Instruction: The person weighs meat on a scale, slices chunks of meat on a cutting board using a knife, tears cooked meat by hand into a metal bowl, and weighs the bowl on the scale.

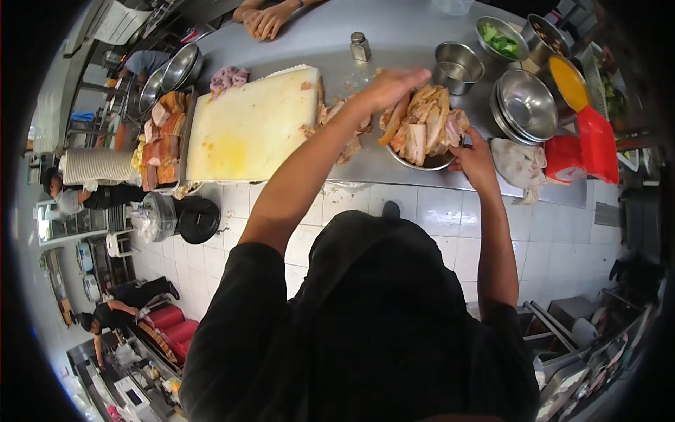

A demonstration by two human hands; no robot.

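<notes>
A metal bowl (430, 167) heaped with chunks of cooked meat (427, 126) stands near the front edge of the steel table. My right hand (477, 160) grips the bowl's right side, its fingers curled at the rim. Over the far left of the heap reaches my left hand (399, 88), fingers stretched out flat. Whether its palm touches the meat is hidden. More meat pieces (349, 149) lie on the table beneath my left forearm, beside a stained white cutting board (253, 126).
Left of the board, a tray holds meat slabs (166, 137). Beyond stand a shaker (360, 48) and an empty metal pot (458, 68). To the right are stacked bowls (526, 105), a cloth (519, 163) and a red scoop (598, 144). Another person's hands (267, 21) rest at the far edge.
</notes>
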